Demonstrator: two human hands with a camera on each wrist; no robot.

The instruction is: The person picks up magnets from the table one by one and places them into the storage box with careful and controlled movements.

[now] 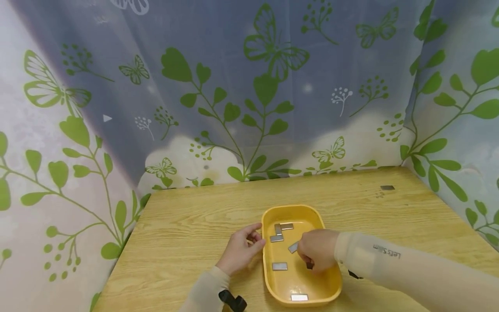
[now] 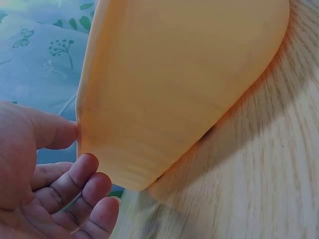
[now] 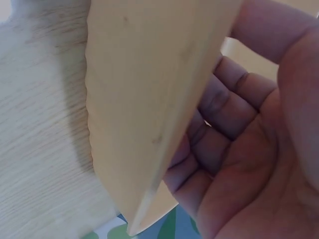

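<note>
I am looking at a light wooden table with visible grain (image 1: 187, 225), and it is filling the lower half of my head view. One small flat grey metal rectangle (image 1: 387, 187) is lying alone near the table's far right corner, well apart from everything else. A pale curtain printed with green leaves and butterflies (image 1: 249, 86) is hanging behind the table and wrapping round both sides of it. In my left wrist view the same curtain (image 2: 40, 55) is showing bluish at the upper left, and the wood grain (image 2: 269, 164) is running across the right
</note>
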